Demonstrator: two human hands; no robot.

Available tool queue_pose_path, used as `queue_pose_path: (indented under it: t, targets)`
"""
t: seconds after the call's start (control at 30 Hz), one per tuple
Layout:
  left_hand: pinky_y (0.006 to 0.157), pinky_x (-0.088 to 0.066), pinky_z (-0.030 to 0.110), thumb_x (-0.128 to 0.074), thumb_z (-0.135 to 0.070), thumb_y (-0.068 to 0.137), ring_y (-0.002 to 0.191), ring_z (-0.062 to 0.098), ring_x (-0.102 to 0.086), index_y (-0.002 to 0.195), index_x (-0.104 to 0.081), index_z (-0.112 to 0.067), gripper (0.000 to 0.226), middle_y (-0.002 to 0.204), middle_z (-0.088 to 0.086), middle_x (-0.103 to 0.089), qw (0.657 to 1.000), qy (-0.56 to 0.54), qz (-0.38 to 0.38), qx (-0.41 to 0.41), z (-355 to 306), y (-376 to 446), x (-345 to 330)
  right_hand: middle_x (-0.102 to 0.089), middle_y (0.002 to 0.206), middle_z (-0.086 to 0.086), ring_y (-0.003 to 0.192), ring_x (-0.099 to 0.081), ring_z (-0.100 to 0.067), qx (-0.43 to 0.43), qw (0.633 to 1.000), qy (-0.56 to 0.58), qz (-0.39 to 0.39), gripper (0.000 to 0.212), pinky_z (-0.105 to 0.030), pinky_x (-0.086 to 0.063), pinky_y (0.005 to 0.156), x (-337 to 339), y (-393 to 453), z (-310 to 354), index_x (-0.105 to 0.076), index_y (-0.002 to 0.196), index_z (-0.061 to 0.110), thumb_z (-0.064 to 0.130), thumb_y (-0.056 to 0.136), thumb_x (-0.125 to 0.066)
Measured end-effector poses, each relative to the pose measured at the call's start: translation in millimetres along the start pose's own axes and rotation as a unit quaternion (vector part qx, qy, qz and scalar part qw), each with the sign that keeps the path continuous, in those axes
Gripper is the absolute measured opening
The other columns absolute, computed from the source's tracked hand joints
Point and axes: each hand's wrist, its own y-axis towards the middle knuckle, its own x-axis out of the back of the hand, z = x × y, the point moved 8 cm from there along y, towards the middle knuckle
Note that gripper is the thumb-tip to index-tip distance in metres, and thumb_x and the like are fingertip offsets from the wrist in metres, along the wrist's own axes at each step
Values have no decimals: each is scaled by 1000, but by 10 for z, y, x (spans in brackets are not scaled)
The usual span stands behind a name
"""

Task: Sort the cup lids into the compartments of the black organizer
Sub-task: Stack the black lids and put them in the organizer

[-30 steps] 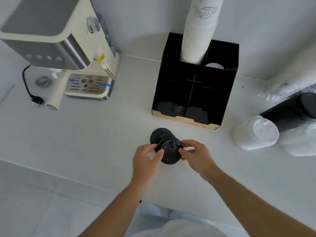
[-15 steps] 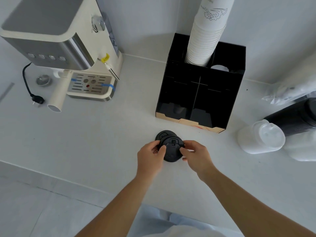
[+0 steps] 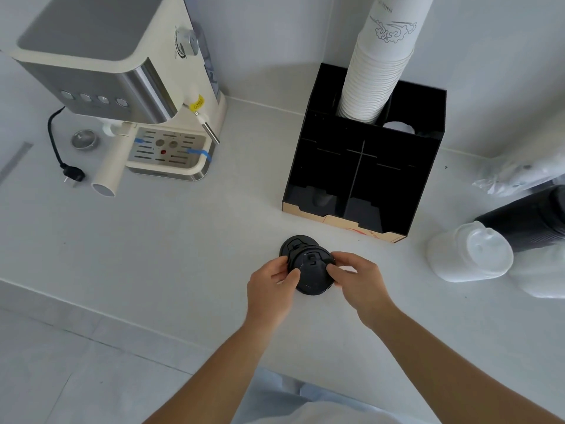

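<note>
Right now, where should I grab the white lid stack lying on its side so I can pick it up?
Grip the white lid stack around its ribbed sides, just behind the round top that faces you, coming down from above. It lies on the counter with bagged stacks close on its right, so that side looks crowded. Both hands are busy with the black lids.
</note>
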Motion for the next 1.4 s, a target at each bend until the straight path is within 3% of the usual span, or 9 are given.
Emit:
queue_pose_path:
  t: [0.13,0.33,0.43,0.63,0.73,0.8,0.9,1.17,1.4]
  targets:
    - [76,-48,14,-70,-13,82,78,-9,-66,97,-75,-22,18,72,-25,-69,1000,-13,-1,20,39,22,10,-70,103,8,91,-66,-16,12,1000,-16,-8,28,-23,-43,59,20,52,67,-71,118,22,19,90,-69]
    - [73,-47,15,-70,-22,82,85,0,-68,100,-74,-18,19,87,-10,-74,999,5,-8,31,82,52,6,-71,102,5,95,-65,-17,35,999,-39,-9,27,-26,-46,70,8,174,271,-72,114,20,18,87,-74]
    - [70,-48,20,-68,-24,82,79,5,-68,83,-73,-23,6,79,-12,-74,999,22,-21,32,72,56,19,-71,103,6,97,-66,-18,36,997,-68,1,23,-23,-48,67,-43,251,354,-72,111,21,19,88,-73]
    - [80,-53,33,-67,-24,84,77,14,-64,63,-54,-34,27,66,-15,-62,997,49,-42,34,11,62,45,-72,102,5,97,-66,-16,45,995,-88,15,24,-24,-50,75,-113,374,430,-74,112,19,18,88,-74]
    - [77,-51,26,-67,-22,85,73,5,-62,64,-56,-36,28,67,-19,-62,997,41,-54,41,26,85,62,-72,105,4,98,-66,-17,49,993,-107,23,24,-23,-50,73,-152,421,459,-74,112,19,19,89,-73]
    - [69,-47,17,-66,-24,85,71,-2,-60,72,-62,-30,15,69,-19,-63,996,43,-57,48,45,99,57,-72,107,4,101,-66,-17,49,991,-122,28,24,-28,-55,84,-176,451,457,-74,113,19,20,89,-73]
    - [59,-40,17,-62,-28,85,67,4,-59,80,-67,-20,11,68,-12,-65,995,70,-56,54,96,140,44,-71,106,5,100,-65,-15,46,989,-138,36,23,-34,-55,94,-208,488,452,-74,112,20,21,89,-72]
    - [53,-34,22,-61,-26,84,60,17,-50,67,-58,-11,23,60,-2,-59,990,117,-66,40,154,265,17,-69,98,9,89,-63,-7,67,982,-171,42,20,-27,-52,79,-241,574,471,-74,109,21,23,89,-72]
    - [49,-35,10,-62,-27,84,53,4,-50,61,-53,-20,26,57,-7,-57,986,156,-61,27,166,340,20,-68,94,5,88,-63,-17,76,973,-213,43,17,-17,-46,67,-261,597,467,-74,104,18,27,90,-71]
